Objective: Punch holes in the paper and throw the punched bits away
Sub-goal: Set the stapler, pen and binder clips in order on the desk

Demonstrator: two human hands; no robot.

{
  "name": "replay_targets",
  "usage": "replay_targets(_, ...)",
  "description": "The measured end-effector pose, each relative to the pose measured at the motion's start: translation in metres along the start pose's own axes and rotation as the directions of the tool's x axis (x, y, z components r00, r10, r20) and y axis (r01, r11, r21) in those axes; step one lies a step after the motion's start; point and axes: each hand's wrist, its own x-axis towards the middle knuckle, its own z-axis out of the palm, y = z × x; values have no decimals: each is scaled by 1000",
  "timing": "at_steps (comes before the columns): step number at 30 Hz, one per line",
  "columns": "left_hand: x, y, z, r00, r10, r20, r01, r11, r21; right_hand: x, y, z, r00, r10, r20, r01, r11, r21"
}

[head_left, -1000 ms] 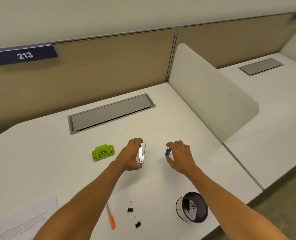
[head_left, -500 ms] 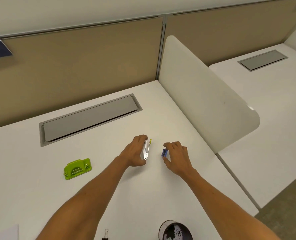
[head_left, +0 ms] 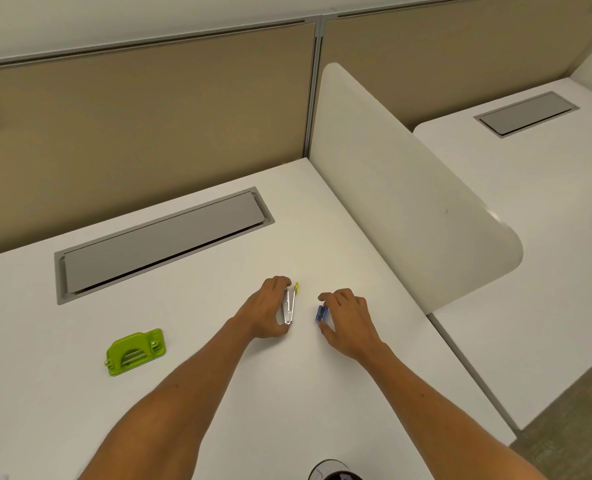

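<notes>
A green hole punch [head_left: 136, 351] lies on the white desk [head_left: 322, 223] at the left, apart from both hands. My left hand [head_left: 265, 311] grips a small silver stapler [head_left: 289, 306] with a yellow tip, resting it on the desk. A hand's width to the right, my right hand [head_left: 348, 323] pinches a small blue box [head_left: 321, 314] between thumb and fingers. The paper is out of view. Only the rim of the round bin [head_left: 332, 472] shows at the bottom edge.
A grey cable flap [head_left: 163, 242] is set into the desk behind the hands. A white rounded divider [head_left: 402, 199] walls off the right side, with a second desk [head_left: 530, 209] beyond it. A tan partition [head_left: 142, 109] closes the back.
The view has swung up and to the right, so the paper, clips and most of the bin left the frame. Both hands stay on the desk holding the same items.
</notes>
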Motion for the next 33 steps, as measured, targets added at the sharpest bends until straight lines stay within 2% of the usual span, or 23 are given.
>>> replay_targets(10, -14, -3, -1, 1000, -15, 12, 14, 991, 133, -2, 3, 2, 999, 2, 49, -1, 999, -33)
replay_targets(16, -49, -10, -8, 996, -59, -68, 68, 988, 137, -3, -3, -5, 999, 22, 28, -21, 999, -36)
replay_targets(20, -90, -17, -6, 986, -94, -141, 109, 989, 101, -7, -18, -5, 996, 73, 44, -71, 996, -52)
replay_targets(22, -112, -22, -3, 980, -111, -163, 128, 987, 96, -9, -24, -2, 983, 180, 48, -177, 982, -64)
replay_targets(24, -132, -26, -1, 979, -127, -162, 144, 984, 100, -13, -28, 1, 941, 325, 95, -327, 945, 3)
replay_targets(26, -143, -29, 0, 978, -129, -165, 147, 983, 106, -14, -29, 4, 907, 393, 150, -407, 910, 80)
replay_targets(33, -167, -30, 3, 973, -127, -191, 151, 982, 114, 8, -30, 15, 931, 332, 152, -362, 898, 252)
